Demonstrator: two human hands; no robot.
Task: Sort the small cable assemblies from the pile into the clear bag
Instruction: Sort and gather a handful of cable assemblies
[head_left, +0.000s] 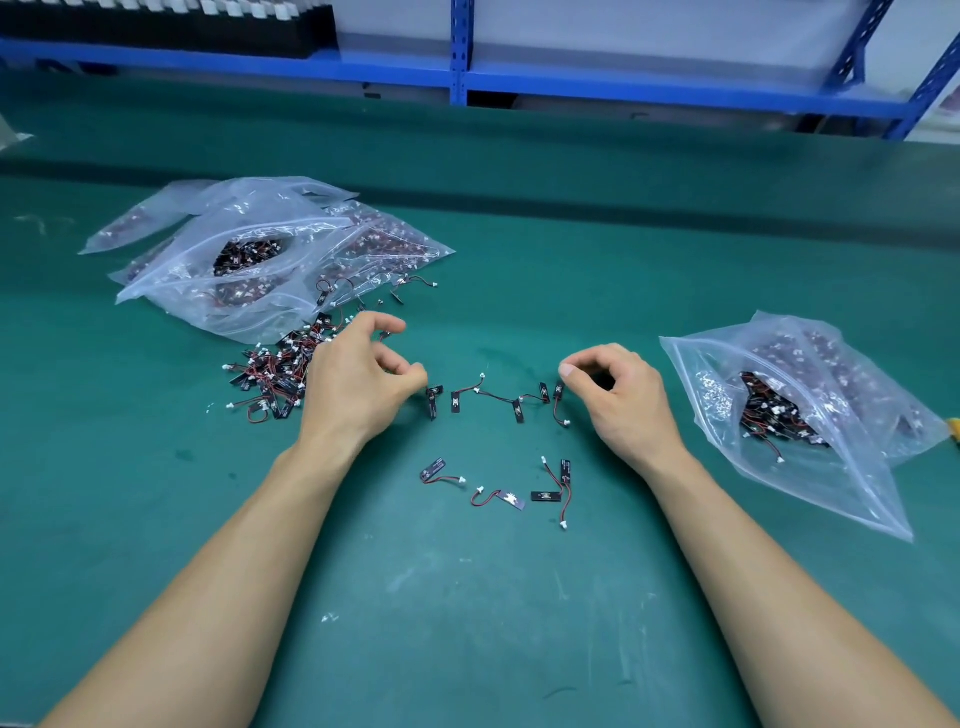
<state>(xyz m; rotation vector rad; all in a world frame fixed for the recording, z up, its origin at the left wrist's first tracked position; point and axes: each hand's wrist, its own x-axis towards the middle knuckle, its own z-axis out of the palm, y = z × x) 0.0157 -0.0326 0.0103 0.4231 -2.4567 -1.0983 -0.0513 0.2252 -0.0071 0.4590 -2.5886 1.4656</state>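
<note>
A pile of small cable assemblies (275, 374), black tabs with red-black wires and white plugs, lies left of centre on the green mat. My left hand (358, 374) hovers beside the pile, fingers curled, its thumb and fingertip pinching the end of one assembly (434, 397). A short row of assemblies (493, 397) stretches between my hands. My right hand (618, 395) rests at the row's right end with loosely curled fingers and holds nothing I can see. The open clear bag (831, 467) lies to its right, partly filled. Several more assemblies (498, 491) lie nearer me.
Several clear zip bags (249, 244) stuffed with the same parts are heaped at the back left, just behind the pile. A blue shelf frame (460, 62) runs along the far edge of the green bench (467, 623).
</note>
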